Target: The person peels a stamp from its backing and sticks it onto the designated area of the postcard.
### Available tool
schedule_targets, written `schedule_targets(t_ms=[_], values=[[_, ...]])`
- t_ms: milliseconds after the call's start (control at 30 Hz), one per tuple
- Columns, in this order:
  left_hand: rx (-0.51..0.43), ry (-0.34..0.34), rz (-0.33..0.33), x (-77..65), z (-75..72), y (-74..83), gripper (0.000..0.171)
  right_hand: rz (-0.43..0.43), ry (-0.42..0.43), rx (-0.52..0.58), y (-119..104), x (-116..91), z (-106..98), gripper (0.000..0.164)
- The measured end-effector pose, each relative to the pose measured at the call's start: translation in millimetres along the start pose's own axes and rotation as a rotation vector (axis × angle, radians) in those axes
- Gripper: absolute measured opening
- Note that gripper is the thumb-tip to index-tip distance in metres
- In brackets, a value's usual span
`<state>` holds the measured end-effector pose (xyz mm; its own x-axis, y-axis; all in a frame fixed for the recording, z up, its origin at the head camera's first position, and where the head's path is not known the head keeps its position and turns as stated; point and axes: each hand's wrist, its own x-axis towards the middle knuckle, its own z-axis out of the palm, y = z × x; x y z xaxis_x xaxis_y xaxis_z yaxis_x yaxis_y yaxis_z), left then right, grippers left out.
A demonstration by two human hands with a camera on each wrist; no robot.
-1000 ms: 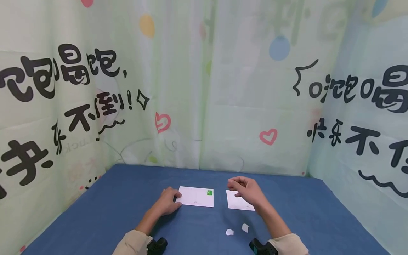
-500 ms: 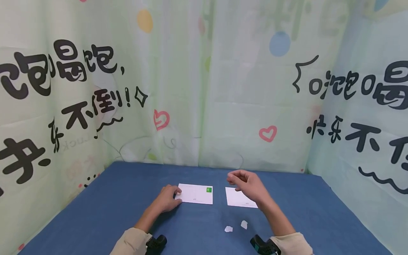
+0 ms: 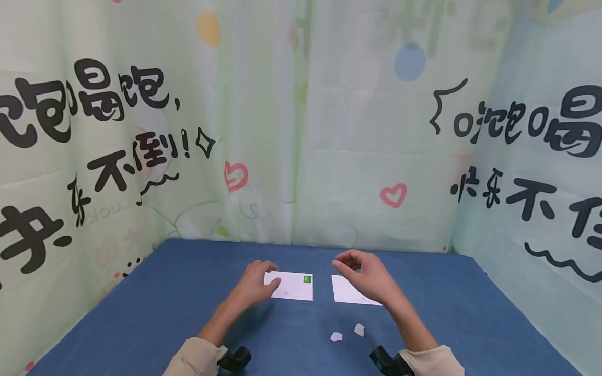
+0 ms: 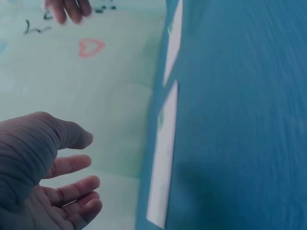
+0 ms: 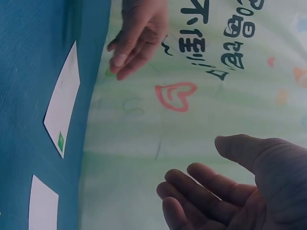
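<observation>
Two white envelope-like rectangles of paper lie side by side on the blue table. The left paper point(image 3: 293, 287) has a green stamp point(image 3: 307, 279) at its upper right. My left hand point(image 3: 254, 286) hovers over that paper's left end, thumb and fingers apart and holding nothing, as the left wrist view confirms. Over the right paper point(image 3: 347, 292) hangs my right hand point(image 3: 371, 275), its fingers loosely curved with nothing between them. This hand and forearm hide the right part of that paper in the head view. A green mark on it shows in the left wrist view.
Two small white paper scraps point(image 3: 336, 337) lie on the blue tablecloth point(image 3: 291, 350), nearer me than the right paper. Printed curtains point(image 3: 263, 219) with hearts and black lettering enclose the table at the back and both sides.
My left hand has let go of the left paper's edge and lifted up and to the right. The right hand's fingers have spread a little. The papers and scraps lie still.
</observation>
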<state>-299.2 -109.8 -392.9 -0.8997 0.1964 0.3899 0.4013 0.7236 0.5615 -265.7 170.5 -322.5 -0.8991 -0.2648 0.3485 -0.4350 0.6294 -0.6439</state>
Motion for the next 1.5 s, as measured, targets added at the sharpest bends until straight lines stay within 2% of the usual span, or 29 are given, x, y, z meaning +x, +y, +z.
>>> schedule_targets(t_ms=[333, 533, 800, 1067, 1500], values=[[-0.034, 0.006, 0.095, -7.1, -10.5, 35.5, 0.031, -0.055, -0.121, -0.102, -1.6, -0.9, -0.3, 0.029], [-0.005, -0.006, 0.095, -14.2, -12.8, 48.1, 0.033, -0.058, -0.189, -0.131, -6.9, -2.7, -1.9, 0.036], [0.054, -0.006, 0.093, -19.2, -11.8, 58.4, 0.036, -0.040, -0.251, -0.161, -14.7, -7.6, -3.0, 0.040], [0.084, -0.027, 0.088, -21.6, -9.8, 70.2, 0.041, -0.039, -0.277, -0.196, -19.5, -13.1, -7.0, 0.044], [0.123, -0.059, 0.123, -26.4, -10.4, 75.2, 0.039, -0.048, -0.310, -0.222, -25.1, -17.0, -8.2, 0.050]])
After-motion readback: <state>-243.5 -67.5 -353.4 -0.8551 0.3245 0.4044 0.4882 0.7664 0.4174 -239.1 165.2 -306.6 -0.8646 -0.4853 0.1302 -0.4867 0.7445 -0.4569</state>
